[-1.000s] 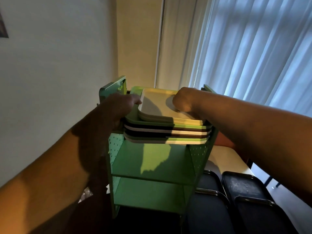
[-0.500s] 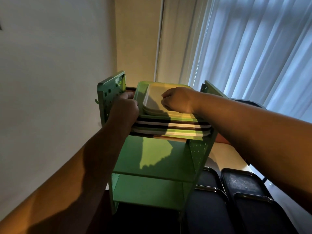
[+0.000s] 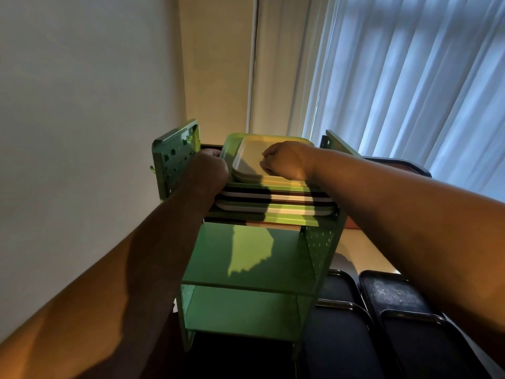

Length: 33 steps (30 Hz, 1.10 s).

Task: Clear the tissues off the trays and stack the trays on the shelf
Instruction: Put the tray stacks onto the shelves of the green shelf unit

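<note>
**Both hands on tray stack, top shelf of green rack**

Head view. Both arms stretched forward and up, forearms filling lower left and right of frame. Left hand [image 3: 208, 170] curled into a fist at left edge of the stack of trays [image 3: 273, 199], knuckles toward camera, wedged between stack and the rack's left perforated side panel [image 3: 175, 162]; fingers hidden behind the hand, so cannot tell whether closed on a tray rim or only pressed against it. Right hand [image 3: 285, 161] palm down, fingers bent, resting on the top beige tray [image 3: 248, 160], wrist over the near right part of the stack; grip on the rim not clear. Hands apart, one each side of the top tray.

Green shelf rack [image 3: 254, 258] holding all trays on its top level: beige ones uppermost, nested in a larger green tray [image 3: 229, 144], then dark and pale trays beneath. Middle and lower shelves bare, patch of light on the middle one. Stack directly under and between the hands. Dark chairs [image 3: 396, 310] right of rack, pale bench [image 3: 363, 250] behind them. Vertical blinds [image 3: 410, 77] upper right, plain wall [image 3: 82, 105] left.
</note>
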{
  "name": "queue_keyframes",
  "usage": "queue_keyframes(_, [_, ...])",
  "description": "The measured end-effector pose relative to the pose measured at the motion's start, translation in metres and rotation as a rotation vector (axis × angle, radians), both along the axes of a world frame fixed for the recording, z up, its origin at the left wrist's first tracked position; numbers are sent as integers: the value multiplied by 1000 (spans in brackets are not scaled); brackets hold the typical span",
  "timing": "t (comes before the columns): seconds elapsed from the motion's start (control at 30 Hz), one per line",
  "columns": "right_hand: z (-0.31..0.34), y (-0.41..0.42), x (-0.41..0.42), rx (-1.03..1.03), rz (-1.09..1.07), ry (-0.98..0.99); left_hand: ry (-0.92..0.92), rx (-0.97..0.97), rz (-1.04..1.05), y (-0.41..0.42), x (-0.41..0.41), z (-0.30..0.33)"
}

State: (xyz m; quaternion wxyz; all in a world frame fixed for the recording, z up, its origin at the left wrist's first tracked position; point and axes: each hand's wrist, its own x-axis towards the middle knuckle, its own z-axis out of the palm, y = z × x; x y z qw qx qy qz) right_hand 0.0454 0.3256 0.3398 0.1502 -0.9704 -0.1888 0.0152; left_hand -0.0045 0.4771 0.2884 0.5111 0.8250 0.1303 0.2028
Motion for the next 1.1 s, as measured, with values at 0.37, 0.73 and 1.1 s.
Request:
queue_keyframes(0.37, [63,-37,-12,101,126,-298,-357,401,-22,-41,8,74])
queue_keyframes(0.73, [58,-168,6,488,-42,-397,-345,267,-267,-192,21,111])
queue_keyframes(1.1, [-53,-363,34,573,-257,-178,-4,-87,-517,-374,70,-11])
